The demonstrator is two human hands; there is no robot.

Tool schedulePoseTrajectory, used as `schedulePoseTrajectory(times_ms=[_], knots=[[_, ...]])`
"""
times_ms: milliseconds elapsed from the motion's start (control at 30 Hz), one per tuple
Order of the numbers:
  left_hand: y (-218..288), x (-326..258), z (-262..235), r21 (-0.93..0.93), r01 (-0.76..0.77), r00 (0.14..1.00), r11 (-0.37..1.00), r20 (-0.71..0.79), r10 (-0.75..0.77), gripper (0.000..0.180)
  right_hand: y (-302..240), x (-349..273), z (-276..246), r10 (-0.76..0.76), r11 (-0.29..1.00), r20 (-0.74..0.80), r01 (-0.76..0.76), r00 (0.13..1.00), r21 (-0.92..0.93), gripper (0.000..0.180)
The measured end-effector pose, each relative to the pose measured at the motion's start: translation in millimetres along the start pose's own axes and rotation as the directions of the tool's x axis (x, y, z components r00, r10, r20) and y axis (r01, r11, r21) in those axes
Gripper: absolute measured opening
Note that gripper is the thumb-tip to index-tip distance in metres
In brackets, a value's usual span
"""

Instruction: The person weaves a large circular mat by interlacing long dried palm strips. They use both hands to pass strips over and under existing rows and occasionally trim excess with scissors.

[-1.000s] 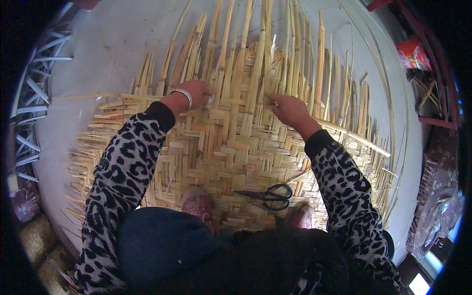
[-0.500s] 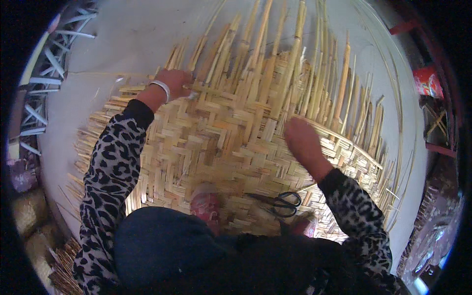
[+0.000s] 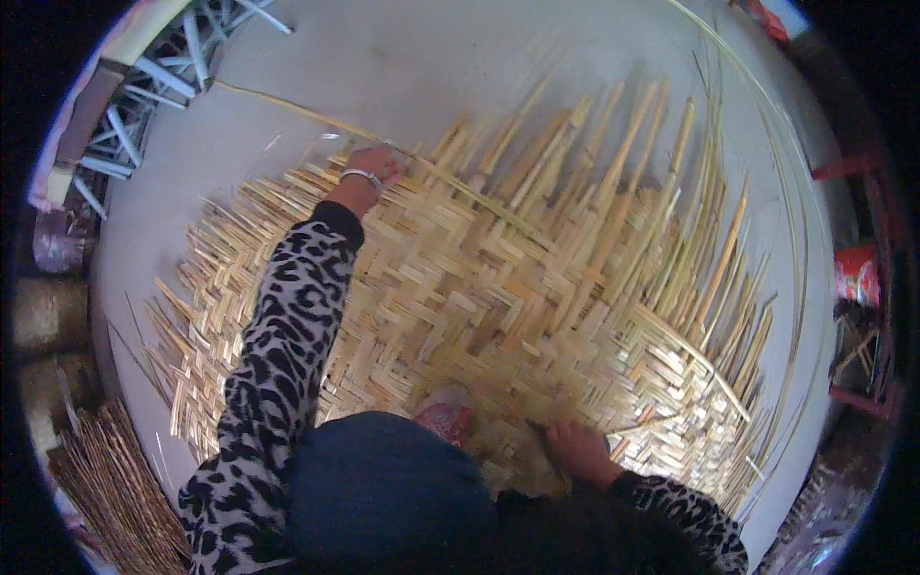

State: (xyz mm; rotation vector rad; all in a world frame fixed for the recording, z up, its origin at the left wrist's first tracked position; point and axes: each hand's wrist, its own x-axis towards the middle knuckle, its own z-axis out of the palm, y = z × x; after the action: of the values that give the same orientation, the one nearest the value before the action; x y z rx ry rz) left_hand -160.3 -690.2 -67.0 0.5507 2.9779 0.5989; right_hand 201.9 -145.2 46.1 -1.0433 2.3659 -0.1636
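A herringbone-woven mat of split bamboo [image 3: 460,278] lies in front of me, with long unwoven strips sticking out along its far side. My left hand [image 3: 379,167], a white band at its wrist, is closed on a long thin bamboo strip [image 3: 479,198] that lies across the far edge. One end of that strip runs off to the upper left. Close to my body, my right hand [image 3: 577,450] is closed over a pair of dark scissors [image 3: 537,428]. Only part of a blade shows; the handles are hidden under the hand.
My pink shoe [image 3: 446,420] rests on the mat. Bundled brown sticks [image 3: 120,479] lie at lower left, and a metal-legged stand [image 3: 153,86] is at upper left. Long loose strips [image 3: 791,220] curve along the right, near a red container [image 3: 856,275].
My right hand has left the weave and come back toward my body onto the scissors. My left hand stays at the far edge with the long strip. The view has shifted.
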Motion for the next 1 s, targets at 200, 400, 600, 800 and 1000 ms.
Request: schedulePoseTrajectory(times_ms=[200, 400, 600, 800, 1000], knots=[[31, 4, -18, -0.921, 0.170, 0.655, -0.349, 0.371, -0.659, 0.016, -6, 8, -8, -0.011, 0.999, 0.100, 0.015, 0.995, -0.037, 0.018], [73, -20, -60, -0.958, -0.044, 0.774, -0.284, 0.147, -0.616, 0.011, -17, 53, -84, 0.050, 0.992, 0.022, -0.052, 0.999, 0.118, 0.022], [64, -11, -81, -0.928, -0.098, 0.731, -0.358, 0.177, -0.659, 0.011, -12, 126, -103, 0.028, 0.999, -0.166, -0.033, 0.986, -0.031, 0.029], [26, -35, -113, -0.980, -0.096, 0.693, -0.176, 0.061, -0.718, 0.012, 3, 119, -78, 0.001, 0.995, -0.362, -0.036, 0.932, -0.089, 0.036], [48, -39, -120, -0.928, 0.165, 0.549, 0.333, -0.194, -0.813, 0.009, 8, 111, -78, 0.121, 0.991, -0.370, -0.136, 0.921, -0.014, 0.033]])
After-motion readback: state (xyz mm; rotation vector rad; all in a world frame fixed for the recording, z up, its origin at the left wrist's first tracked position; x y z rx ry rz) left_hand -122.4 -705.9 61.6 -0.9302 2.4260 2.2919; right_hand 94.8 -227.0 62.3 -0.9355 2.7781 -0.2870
